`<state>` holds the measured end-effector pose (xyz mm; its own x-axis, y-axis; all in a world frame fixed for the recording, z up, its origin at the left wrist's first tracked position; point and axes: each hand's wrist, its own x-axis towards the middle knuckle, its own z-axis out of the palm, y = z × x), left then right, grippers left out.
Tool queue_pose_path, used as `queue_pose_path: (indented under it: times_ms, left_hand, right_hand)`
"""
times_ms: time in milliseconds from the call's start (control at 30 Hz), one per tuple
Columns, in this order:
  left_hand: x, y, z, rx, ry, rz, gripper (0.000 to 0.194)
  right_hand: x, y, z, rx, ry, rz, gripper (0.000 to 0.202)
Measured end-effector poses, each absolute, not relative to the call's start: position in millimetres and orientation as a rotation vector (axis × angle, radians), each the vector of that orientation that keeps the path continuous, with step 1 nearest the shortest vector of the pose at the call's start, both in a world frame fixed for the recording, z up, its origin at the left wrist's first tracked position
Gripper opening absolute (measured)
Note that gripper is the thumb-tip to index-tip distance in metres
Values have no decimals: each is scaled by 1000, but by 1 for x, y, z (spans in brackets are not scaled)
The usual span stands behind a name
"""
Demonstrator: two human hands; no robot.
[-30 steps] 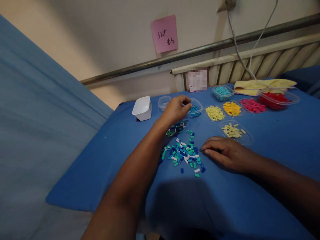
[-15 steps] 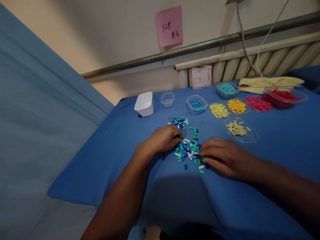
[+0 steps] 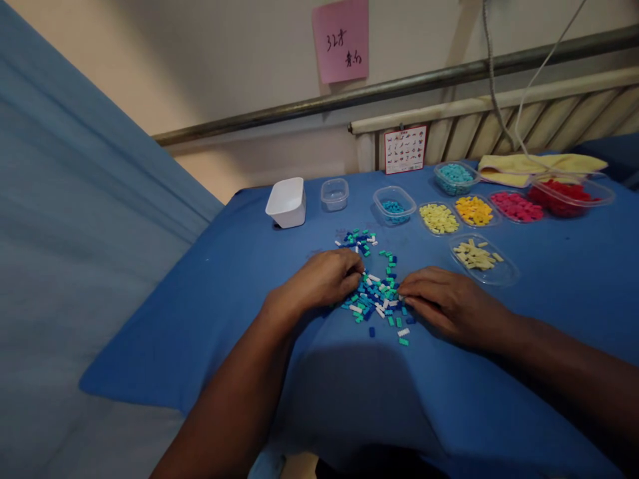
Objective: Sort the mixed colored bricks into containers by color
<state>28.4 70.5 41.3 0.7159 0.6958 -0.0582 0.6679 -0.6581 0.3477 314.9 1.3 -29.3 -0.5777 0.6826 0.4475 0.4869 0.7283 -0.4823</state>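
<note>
A pile of small plastic bricks (image 3: 375, 298) in blue, green, teal and white lies on the blue cloth between my hands. My left hand (image 3: 333, 274) rests at the pile's left edge, its fingers curled in and closed; what they hold, if anything, is hidden. At the right edge, my right hand (image 3: 439, 301) has thumb and fingers drawn together over the bricks. Whatever is between those fingertips is too small to make out. Behind the pile sits a smaller group of bricks (image 3: 357, 241), and a curved line of green and blue bricks (image 3: 389, 263) runs between the two.
A white tub (image 3: 287, 203) and a clear tub (image 3: 334, 195) stand at the back. Further right are a clear tub of blue bricks (image 3: 394, 206) and several trays with yellow (image 3: 439, 219), orange, pink and red pieces. A yellow cloth (image 3: 542, 167) lies by the radiator (image 3: 564, 110).
My right hand has shifted slightly up, and its thumb and fingers have come closer together at the pile's edge. My left hand stays nearly in place. The view has tilted a little.
</note>
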Motion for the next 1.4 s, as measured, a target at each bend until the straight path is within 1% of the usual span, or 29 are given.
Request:
queue_pose_path:
  times_ms: [133,333,467,667,767,900,1000,1267,1400]
  left_hand:
    - [28,65,49,2527,964,199,27]
    - [46,45,48,2582,818,122,28]
    - [54,41,43,2677,832,21,25]
    - [43,60,38,2722,1047,-13,21]
    - [30,70,37,2670,1101,79,19]
    - [22,70,43,2590,1046,233,19]
    - [26,64,46,2567,976,259,20]
    - [43,61,30,2697,1045,122,24]
    - [50,60,28,2773,1000,39,27]
  right_hand:
    - [317,3,-31,-937,-2200,453,26]
    - [315,1,-26,-823,-2267,408,22]
    - [312,-1,-23,-714,-2414,391,24]
    - [317,5,-27,-855,-2384,286,26]
    - [313,1,-25,-819,-2369,317,34]
    - [301,-6,-26,-666,-2540,422,56]
    - [300,-3,-29,-737,-2577,433,63]
    - [321,10,-27,-828,-2392,381,40]
    - [325,14,-27,-918,-2280,367,31]
